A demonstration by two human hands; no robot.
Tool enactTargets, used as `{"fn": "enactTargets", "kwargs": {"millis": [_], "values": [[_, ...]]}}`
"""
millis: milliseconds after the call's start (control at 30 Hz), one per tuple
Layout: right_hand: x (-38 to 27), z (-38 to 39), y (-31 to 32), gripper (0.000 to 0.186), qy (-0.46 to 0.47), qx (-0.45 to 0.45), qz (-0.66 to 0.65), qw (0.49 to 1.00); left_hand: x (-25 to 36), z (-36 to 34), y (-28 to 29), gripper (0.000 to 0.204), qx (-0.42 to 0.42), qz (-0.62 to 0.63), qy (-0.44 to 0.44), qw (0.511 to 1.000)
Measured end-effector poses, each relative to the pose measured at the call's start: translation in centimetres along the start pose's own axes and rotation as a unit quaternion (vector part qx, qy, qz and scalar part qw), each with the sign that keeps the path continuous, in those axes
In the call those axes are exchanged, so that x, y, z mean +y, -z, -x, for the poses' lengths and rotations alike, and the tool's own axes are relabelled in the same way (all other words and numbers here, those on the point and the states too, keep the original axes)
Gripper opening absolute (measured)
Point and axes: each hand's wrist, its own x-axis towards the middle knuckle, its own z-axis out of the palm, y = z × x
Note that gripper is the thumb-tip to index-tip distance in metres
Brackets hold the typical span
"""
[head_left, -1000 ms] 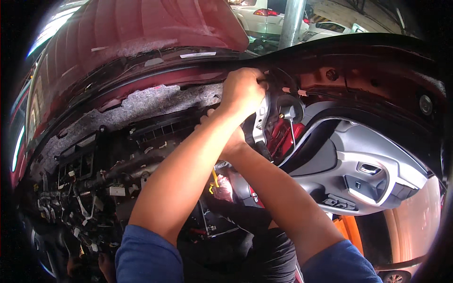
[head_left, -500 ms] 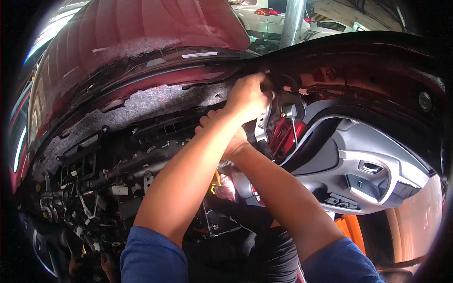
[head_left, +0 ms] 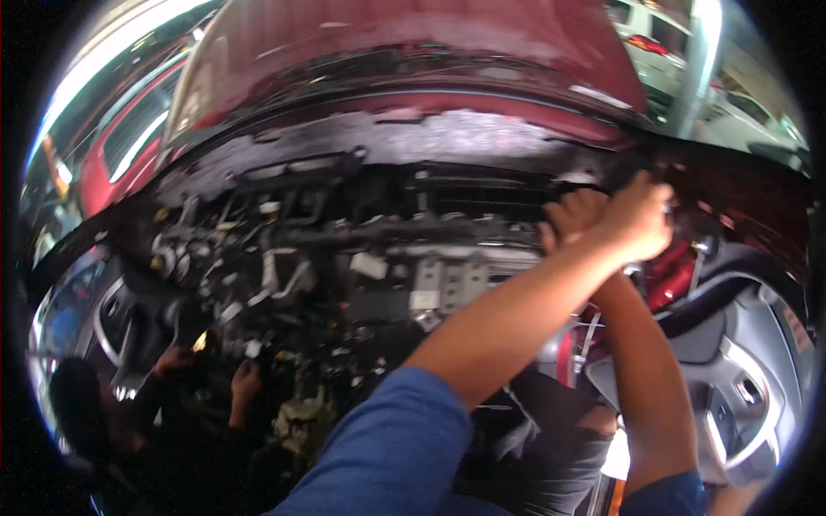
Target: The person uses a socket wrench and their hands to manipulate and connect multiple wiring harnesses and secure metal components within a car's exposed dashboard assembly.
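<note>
At the right end of the stripped dashboard (head_left: 447, 228), my two forearms cross, the left one above the right. My left hand (head_left: 641, 219) is the farther right, closed like a fist by the dark windshield pillar base; a small shiny bit shows at its edge, but what it grips is hidden. Just left of it, my right hand (head_left: 575, 215) has bent fingers curled over something dark below the windshield opening. Its palm is partly covered by my left wrist, and I cannot make out what it holds.
Another person's hands (head_left: 245, 384) are among loose wiring and connectors (head_left: 228, 314) at lower left. A metal bracket (head_left: 452, 284) stands mid-dashboard. The open grey door (head_left: 731, 391) lies to the right. Grey insulation (head_left: 456, 133) runs below the red hood (head_left: 413, 34).
My view has swung left, so the dashboard's left side and the other person's hands show more. Both my hands remain at the same right corner, the image now blurred.
</note>
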Motion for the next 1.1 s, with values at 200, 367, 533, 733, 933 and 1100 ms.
{"fn": "enactTargets", "kwargs": {"millis": [200,367,533,733,933,1100], "values": [[-2.8,-0.9,-0.5,0.031,-0.092,-0.170,-0.021,0.981,-1.0,5.2,2.8,0.039,0.166,0.019,-0.026,0.986],[-0.7,0.9,0.0,0.024,-0.048,-0.055,0.057,0.996,0.2,12.2,5.4,0.040,0.249,-0.054,-0.097,0.962],[-2.3,-2.9,2.3,0.024,-0.111,-0.205,-0.124,0.965,-1.1,24.3,12.9,0.041,0.147,0.060,-0.011,0.987],[-1.4,-3.3,2.7,0.024,-0.118,-0.226,-0.167,0.953,-1.1,34.5,16.6,0.038,0.180,0.060,0.145,0.971],[2.5,-2.8,-1.8,0.024,-0.157,-0.293,-0.206,0.920,0.1,38.9,20.0,0.032,0.227,0.011,0.193,0.955],[2.7,-4.8,-3.5,0.020,-0.159,-0.390,-0.169,0.891,0.8,39.4,22.5,0.027,0.287,-0.004,0.187,0.940]]}}
